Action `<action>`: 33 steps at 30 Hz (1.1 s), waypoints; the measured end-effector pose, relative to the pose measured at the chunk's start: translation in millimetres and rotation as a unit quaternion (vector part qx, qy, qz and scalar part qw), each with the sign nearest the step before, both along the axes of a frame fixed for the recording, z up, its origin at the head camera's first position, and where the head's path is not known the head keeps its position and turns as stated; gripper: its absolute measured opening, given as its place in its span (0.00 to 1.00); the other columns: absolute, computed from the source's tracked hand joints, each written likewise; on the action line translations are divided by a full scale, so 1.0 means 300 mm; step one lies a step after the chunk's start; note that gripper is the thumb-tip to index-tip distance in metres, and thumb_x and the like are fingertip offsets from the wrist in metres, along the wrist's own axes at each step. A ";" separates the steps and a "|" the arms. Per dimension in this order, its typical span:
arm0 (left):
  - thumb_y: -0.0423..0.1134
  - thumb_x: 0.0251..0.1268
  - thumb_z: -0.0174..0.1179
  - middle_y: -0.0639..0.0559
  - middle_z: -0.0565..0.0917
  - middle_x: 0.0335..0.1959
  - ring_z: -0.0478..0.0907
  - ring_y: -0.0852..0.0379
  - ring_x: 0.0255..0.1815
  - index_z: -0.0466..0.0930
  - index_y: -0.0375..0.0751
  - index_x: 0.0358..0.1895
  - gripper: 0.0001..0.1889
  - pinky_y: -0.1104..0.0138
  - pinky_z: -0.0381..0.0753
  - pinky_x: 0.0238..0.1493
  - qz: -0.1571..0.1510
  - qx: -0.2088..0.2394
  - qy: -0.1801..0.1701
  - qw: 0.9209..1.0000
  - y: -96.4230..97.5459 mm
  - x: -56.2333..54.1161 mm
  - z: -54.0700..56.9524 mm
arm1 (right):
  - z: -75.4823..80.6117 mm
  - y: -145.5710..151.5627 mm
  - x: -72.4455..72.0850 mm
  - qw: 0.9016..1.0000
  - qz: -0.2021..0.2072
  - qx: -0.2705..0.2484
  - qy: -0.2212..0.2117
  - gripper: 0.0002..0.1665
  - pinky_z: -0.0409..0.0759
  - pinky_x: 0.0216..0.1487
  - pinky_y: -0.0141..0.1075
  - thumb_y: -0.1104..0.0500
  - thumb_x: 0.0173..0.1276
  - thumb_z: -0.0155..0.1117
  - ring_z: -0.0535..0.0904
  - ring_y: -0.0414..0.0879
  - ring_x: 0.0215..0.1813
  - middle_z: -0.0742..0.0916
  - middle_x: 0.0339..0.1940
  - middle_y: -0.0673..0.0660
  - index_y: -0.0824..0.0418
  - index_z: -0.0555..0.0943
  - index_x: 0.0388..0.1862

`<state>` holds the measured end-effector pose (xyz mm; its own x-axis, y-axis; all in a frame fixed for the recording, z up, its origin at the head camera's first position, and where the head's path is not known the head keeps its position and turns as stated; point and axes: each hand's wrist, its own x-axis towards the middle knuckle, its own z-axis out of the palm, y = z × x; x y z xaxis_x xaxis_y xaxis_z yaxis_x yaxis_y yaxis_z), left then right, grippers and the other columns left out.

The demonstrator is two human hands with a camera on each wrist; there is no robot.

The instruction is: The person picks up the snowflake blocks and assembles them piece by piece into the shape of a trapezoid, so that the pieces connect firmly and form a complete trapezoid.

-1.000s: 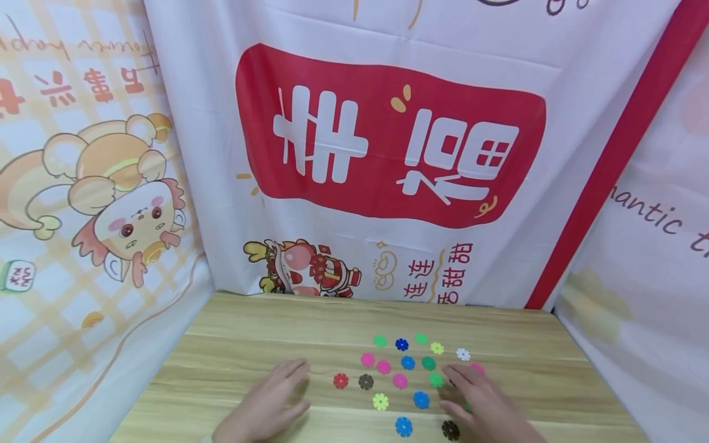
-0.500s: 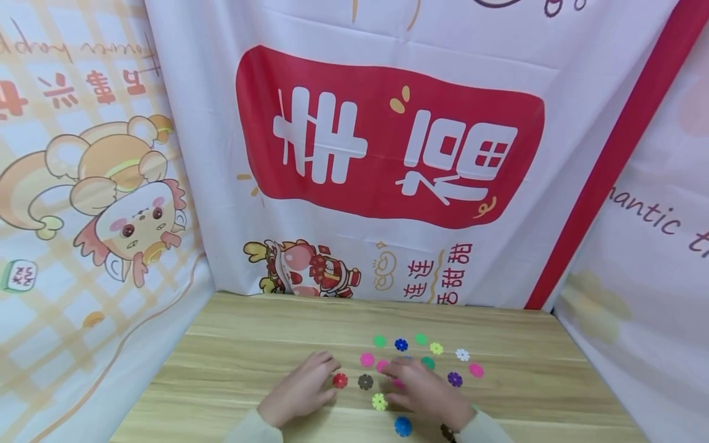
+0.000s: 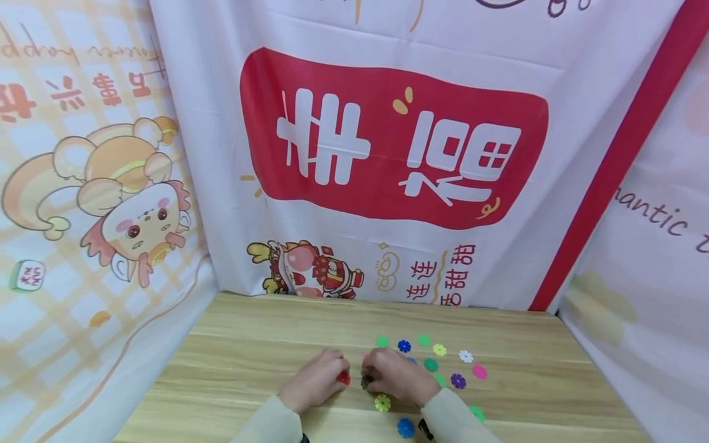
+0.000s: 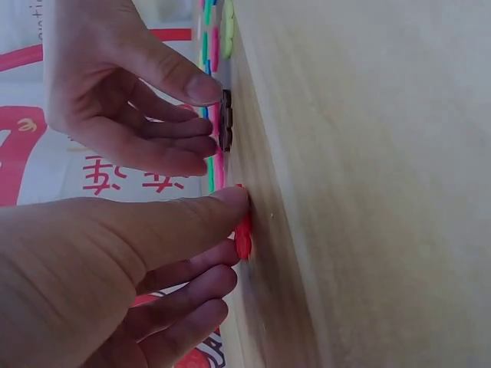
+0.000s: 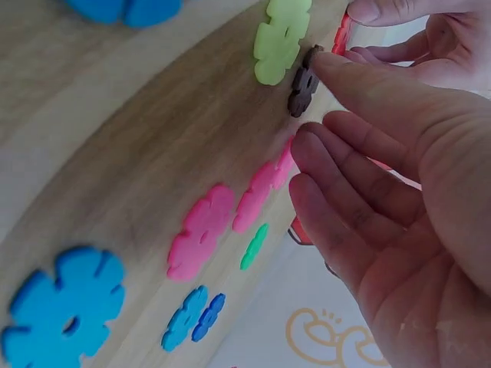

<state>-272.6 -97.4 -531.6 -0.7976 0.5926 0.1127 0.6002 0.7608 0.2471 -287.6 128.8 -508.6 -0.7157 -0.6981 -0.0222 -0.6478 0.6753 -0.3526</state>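
Note:
My left hand [image 3: 314, 381] is at the left end of a spread of flower-shaped plastic discs. Its thumb and fingers pinch the edges of a red snowflake disc [image 4: 243, 234] on the wooden table. Close to its right, my right hand [image 3: 403, 376] has thumb and fingertips at opposite edges of a dark brown snowflake disc [image 5: 304, 83], also at the tabletop. A yellow-green disc [image 3: 382, 403] lies just in front of the right hand. Pink discs [image 5: 202, 230] lie beside the right fingers, largely hidden by that hand in the head view.
More discs lie flat on the table [image 3: 249, 344]: green [image 3: 431, 365], purple [image 3: 458, 381], white [image 3: 466, 356], pink [image 3: 479, 371] and blue [image 3: 406, 427]. A dark disc [image 3: 425, 429] shows partly beside the right sleeve. Printed cloth [image 3: 221, 246] hangs behind and at both sides.
My right hand has moved left across the discs to the brown one, uncovering the purple disc. My left hand has moved right to the red one. Both sets of fingers have closed in.

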 end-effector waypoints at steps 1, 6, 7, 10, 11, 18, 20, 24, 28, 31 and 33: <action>0.40 0.63 0.76 0.58 0.82 0.38 0.74 0.63 0.40 0.88 0.47 0.42 0.08 0.68 0.82 0.44 -0.002 0.002 -0.003 1.000 0.005 -0.005 0.000 | -0.003 0.001 -0.005 1.000 0.001 0.001 -0.001 0.09 0.82 0.38 0.24 0.58 0.64 0.80 0.79 0.30 0.35 0.89 0.37 0.43 0.51 0.89 0.41; 0.37 0.62 0.76 0.59 0.80 0.33 0.70 0.64 0.35 0.84 0.47 0.36 0.08 0.70 0.77 0.38 -0.016 0.016 -0.017 1.000 0.026 -0.032 0.010 | -0.004 0.001 -0.024 1.000 -0.008 -0.004 -0.029 0.08 0.82 0.38 0.25 0.63 0.63 0.80 0.80 0.31 0.34 0.90 0.34 0.44 0.53 0.91 0.38; 0.35 0.61 0.76 0.58 0.79 0.32 0.70 0.64 0.34 0.83 0.47 0.34 0.09 0.71 0.76 0.37 -0.016 0.023 -0.019 0.999 0.028 -0.037 0.013 | -0.001 -0.001 -0.028 0.999 -0.014 -0.005 -0.040 0.08 0.82 0.38 0.25 0.64 0.62 0.81 0.80 0.31 0.34 0.90 0.34 0.44 0.53 0.91 0.38; 0.32 0.57 0.78 0.59 0.79 0.28 0.69 0.66 0.30 0.80 0.47 0.31 0.12 0.73 0.74 0.34 -0.009 0.051 -0.037 0.998 0.029 -0.043 0.019 | 0.007 -0.011 -0.037 0.998 -0.029 0.003 -0.057 0.09 0.83 0.39 0.26 0.64 0.61 0.81 0.80 0.31 0.34 0.90 0.33 0.44 0.53 0.90 0.37; 0.32 0.56 0.78 0.60 0.79 0.27 0.69 0.67 0.29 0.80 0.47 0.30 0.13 0.74 0.73 0.33 -0.006 0.059 -0.041 0.997 0.028 -0.044 0.018 | 0.008 -0.014 -0.038 0.998 -0.034 0.006 -0.060 0.08 0.83 0.39 0.26 0.64 0.61 0.81 0.80 0.30 0.33 0.90 0.32 0.43 0.53 0.90 0.36; 0.35 0.55 0.80 0.62 0.80 0.26 0.70 0.70 0.28 0.80 0.49 0.29 0.14 0.74 0.74 0.33 -0.005 0.102 -0.035 0.994 0.015 -0.037 0.002 | 0.011 0.010 -0.013 0.997 -0.056 -0.019 -0.050 0.07 0.81 0.35 0.25 0.61 0.64 0.80 0.78 0.29 0.30 0.88 0.28 0.41 0.52 0.88 0.30; 0.34 0.56 0.79 0.63 0.80 0.25 0.71 0.70 0.28 0.81 0.49 0.28 0.13 0.74 0.76 0.34 -0.003 0.121 -0.032 0.992 0.003 -0.031 -0.001 | 0.010 0.027 0.000 0.996 -0.058 -0.043 -0.044 0.07 0.80 0.34 0.25 0.61 0.66 0.78 0.77 0.29 0.29 0.87 0.27 0.41 0.53 0.88 0.30; 0.32 0.58 0.77 0.63 0.82 0.26 0.73 0.70 0.29 0.83 0.49 0.29 0.11 0.73 0.79 0.35 0.003 0.144 -0.053 0.988 -0.025 -0.015 -0.008 | 0.007 0.058 0.028 0.991 -0.068 -0.104 -0.056 0.08 0.78 0.30 0.25 0.61 0.69 0.76 0.75 0.29 0.27 0.86 0.25 0.42 0.54 0.86 0.29; 0.32 0.62 0.74 0.64 0.85 0.29 0.76 0.72 0.31 0.86 0.48 0.33 0.07 0.74 0.82 0.37 0.014 0.161 -0.085 0.983 -0.042 0.008 -0.013 | 0.002 0.087 0.057 0.976 -0.091 -0.170 -0.096 0.10 0.77 0.27 0.26 0.60 0.71 0.74 0.75 0.32 0.27 0.85 0.25 0.44 0.55 0.85 0.29; 0.31 0.62 0.74 0.64 0.87 0.31 0.78 0.72 0.32 0.88 0.50 0.34 0.07 0.74 0.84 0.38 0.018 0.180 -0.084 0.980 -0.040 0.031 -0.008 | -0.002 0.105 0.076 0.966 -0.109 -0.204 -0.116 0.08 0.78 0.28 0.27 0.58 0.72 0.73 0.76 0.33 0.28 0.86 0.27 0.44 0.53 0.86 0.30; 0.31 0.62 0.74 0.62 0.88 0.32 0.80 0.72 0.33 0.88 0.50 0.34 0.07 0.74 0.85 0.39 0.012 0.196 -0.075 0.978 -0.028 0.047 0.001 | -0.004 0.116 0.090 0.960 -0.119 -0.223 -0.118 0.07 0.80 0.29 0.26 0.57 0.72 0.73 0.77 0.33 0.29 0.87 0.29 0.44 0.52 0.87 0.32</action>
<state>-258.6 -105.9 -531.4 -0.8361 0.5076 0.2082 0.5174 0.6034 0.6068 -260.5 163.5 -509.8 -0.8680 -0.4928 0.0603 -0.3607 0.5426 -0.7586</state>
